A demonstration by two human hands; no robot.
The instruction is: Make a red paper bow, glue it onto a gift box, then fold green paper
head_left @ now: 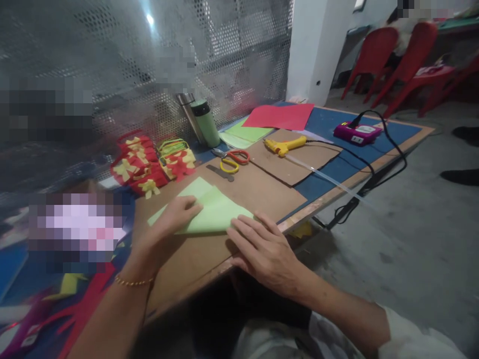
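A folded sheet of light green paper (209, 212) lies on a brown cardboard sheet (179, 269) in front of me. My left hand (174, 219), a beaded bracelet at its wrist, has its fingers curled in on the paper's left part. Stretched fingers of my right hand (262, 244) lie flat over the paper's right corner, near the table's front edge. Beyond the paper are scissors (234, 160) with red and yellow handles and a small grey metal strip (220, 172). A yellow glue gun (286, 145) with a long clear glue stick rests on another cardboard piece.
Red and yellow paper crafts (140, 164) sit at the back left, beside a green bottle (206, 122) and a steel flask. Red paper (279, 117) lies over green sheets. A purple power strip (357, 132) with a black cable stands right. Red chairs (374, 55) are behind.
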